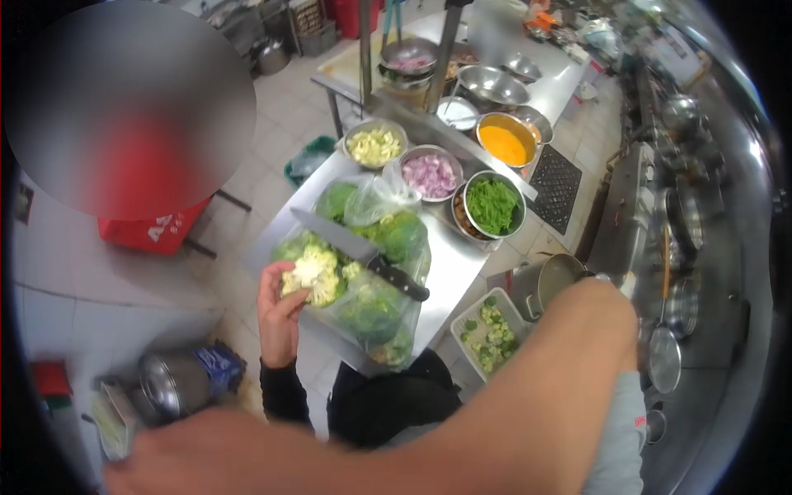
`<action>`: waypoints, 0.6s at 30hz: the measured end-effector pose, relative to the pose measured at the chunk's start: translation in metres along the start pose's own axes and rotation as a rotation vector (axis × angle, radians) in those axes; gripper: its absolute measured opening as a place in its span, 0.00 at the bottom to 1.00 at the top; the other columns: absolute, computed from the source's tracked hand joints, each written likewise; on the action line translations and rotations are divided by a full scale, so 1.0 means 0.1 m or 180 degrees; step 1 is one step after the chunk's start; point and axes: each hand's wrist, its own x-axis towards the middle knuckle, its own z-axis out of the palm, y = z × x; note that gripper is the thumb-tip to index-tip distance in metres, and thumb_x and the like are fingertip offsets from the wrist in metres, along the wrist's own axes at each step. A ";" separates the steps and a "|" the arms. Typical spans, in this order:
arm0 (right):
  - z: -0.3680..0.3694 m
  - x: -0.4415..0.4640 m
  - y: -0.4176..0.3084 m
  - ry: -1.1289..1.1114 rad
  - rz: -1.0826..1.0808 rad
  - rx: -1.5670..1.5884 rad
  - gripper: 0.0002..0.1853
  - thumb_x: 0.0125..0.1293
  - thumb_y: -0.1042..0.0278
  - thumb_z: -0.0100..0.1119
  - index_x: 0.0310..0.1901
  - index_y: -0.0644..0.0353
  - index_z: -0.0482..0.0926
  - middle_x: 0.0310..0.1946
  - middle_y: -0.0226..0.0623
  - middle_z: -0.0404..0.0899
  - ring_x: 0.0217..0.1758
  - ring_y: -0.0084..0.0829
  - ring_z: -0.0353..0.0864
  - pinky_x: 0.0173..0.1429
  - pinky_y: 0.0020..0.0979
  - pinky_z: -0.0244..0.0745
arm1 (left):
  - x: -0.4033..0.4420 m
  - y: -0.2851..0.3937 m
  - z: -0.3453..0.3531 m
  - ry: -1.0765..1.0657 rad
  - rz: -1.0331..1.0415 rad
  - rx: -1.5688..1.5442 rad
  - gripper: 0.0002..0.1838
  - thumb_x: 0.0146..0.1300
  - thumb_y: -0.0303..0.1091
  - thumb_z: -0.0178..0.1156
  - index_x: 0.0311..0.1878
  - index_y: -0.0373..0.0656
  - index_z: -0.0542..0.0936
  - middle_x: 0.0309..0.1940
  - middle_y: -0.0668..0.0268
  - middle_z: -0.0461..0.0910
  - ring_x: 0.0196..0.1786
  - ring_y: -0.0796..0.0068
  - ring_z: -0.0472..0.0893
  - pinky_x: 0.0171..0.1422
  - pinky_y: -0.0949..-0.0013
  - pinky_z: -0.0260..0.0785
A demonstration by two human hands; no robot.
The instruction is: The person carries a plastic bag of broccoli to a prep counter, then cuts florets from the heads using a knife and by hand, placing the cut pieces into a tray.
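My left hand (281, 309), in a black sleeve, has its fingers and thumb closed on a cut broccoli head (316, 275), pale stalk side up. A kitchen knife (351, 246) with a black riveted handle lies across the clear plastic bag (375, 318) of broccoli on the steel table (454, 268), just beyond that hand. My right arm crosses very close to the camera, elbow at the right. The right hand (177, 450) is a blur at the lower left, its fingers indistinct.
Bowls of pale chopped pieces (375, 147), chopped onion (431, 175) and green leaves (493, 206) line the table's far side. A white tub (487, 334) of florets sits low at the right. A pot (557, 280) stands beside it. A blurred person in red (144, 165) is at left.
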 end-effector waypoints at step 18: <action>2.15 -1.11 3.16 0.2282 0.2751 -0.1729 0.14 0.71 0.76 0.68 0.53 0.66 0.75 0.50 0.53 0.76 0.57 0.57 0.79 0.58 0.52 0.79 | -0.15 -0.17 -0.35 0.0544 0.0693 0.0654 0.26 0.73 0.15 0.66 0.73 0.40 0.78 0.67 0.62 0.80 0.72 0.65 0.80 0.72 0.62 0.80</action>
